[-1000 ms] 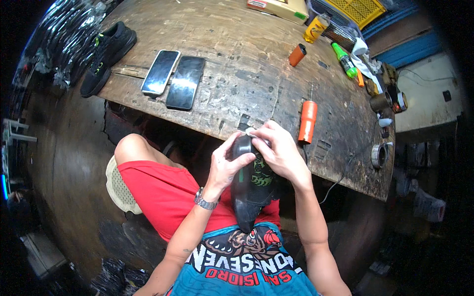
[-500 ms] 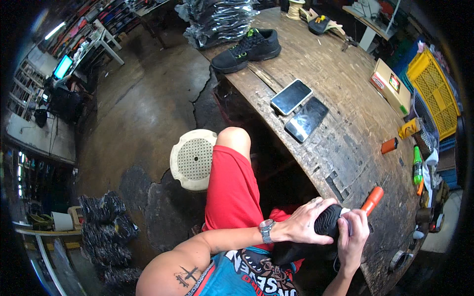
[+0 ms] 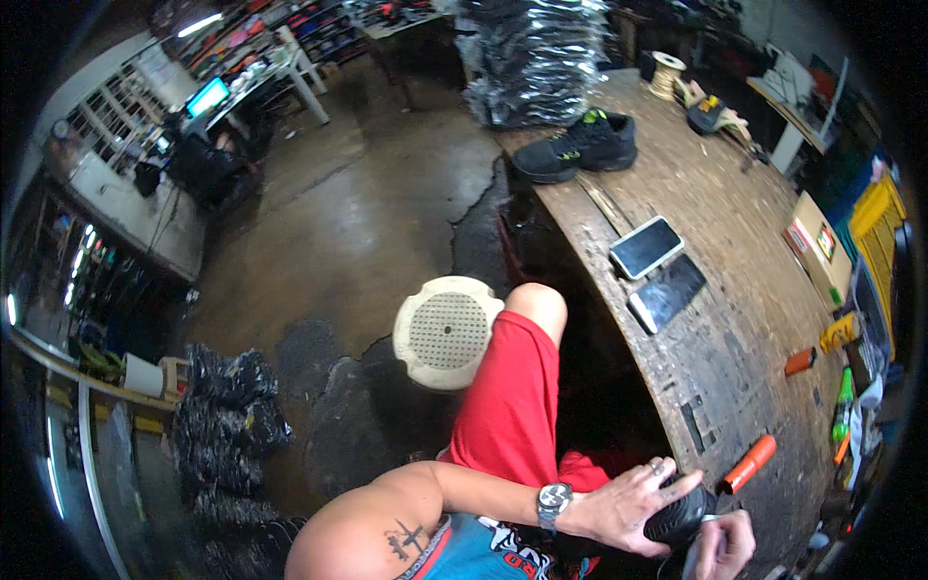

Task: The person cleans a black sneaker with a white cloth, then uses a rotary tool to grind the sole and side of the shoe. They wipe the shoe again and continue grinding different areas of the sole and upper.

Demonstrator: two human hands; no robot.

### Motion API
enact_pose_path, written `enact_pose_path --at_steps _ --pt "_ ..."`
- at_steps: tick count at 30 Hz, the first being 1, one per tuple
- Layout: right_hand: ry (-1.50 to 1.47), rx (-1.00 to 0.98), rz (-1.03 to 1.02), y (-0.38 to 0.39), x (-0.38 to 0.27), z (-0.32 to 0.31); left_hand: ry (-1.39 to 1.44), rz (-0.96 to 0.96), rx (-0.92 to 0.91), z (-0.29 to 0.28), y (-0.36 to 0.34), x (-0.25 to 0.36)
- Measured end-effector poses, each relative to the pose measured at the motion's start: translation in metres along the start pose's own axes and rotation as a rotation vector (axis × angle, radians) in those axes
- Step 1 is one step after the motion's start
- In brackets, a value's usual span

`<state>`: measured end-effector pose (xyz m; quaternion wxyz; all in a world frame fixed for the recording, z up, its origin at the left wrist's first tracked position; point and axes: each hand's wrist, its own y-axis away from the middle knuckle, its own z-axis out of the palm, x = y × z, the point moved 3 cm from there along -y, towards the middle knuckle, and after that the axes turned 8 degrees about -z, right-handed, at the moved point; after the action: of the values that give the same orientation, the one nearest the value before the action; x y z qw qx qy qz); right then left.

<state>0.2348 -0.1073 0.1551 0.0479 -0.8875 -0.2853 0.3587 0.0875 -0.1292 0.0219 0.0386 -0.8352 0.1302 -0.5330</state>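
Note:
My left hand [image 3: 628, 507], with a wristwatch at the wrist, is wrapped over a black shoe [image 3: 680, 515] low at the right, by the table's front edge. My right hand [image 3: 723, 546] is closed at the shoe's near end; a pale piece shows by its fingers, too small to identify. An orange cylindrical tool [image 3: 749, 464] lies on the wooden table [image 3: 677, 396] just beyond them. Two phones [image 3: 646, 247] and another black shoe [image 3: 580, 150] rest farther along the table.
A cream plastic stool [image 3: 445, 333] stands beside my bent knee. Plastic-wrapped stacks stand at the table's far end [image 3: 527, 63] and on the floor [image 3: 222, 435]. A box [image 3: 820, 246], bottles [image 3: 842, 406] and a yellow crate [image 3: 875, 246] line the right. A desk with a lit screen [image 3: 207, 97] is at upper left.
The view has swung left and up, showing more floor and room; table and hands now appear toward the lower right. Both hands still hold the shoe.

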Motion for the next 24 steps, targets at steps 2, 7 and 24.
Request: enact_pose_path --at_steps 2,7,24 --pt "0.064 0.227 0.227 0.003 0.009 -0.001 0.015 0.058 0.006 0.001 -0.002 0.005" --pt "0.095 0.267 0.113 -0.001 0.011 0.033 -0.101 0.176 0.125 -0.012 -0.007 0.017" --pt "-0.419 0.21 0.188 0.054 0.051 0.054 0.107 0.12 0.03 -0.029 -0.024 -0.017"
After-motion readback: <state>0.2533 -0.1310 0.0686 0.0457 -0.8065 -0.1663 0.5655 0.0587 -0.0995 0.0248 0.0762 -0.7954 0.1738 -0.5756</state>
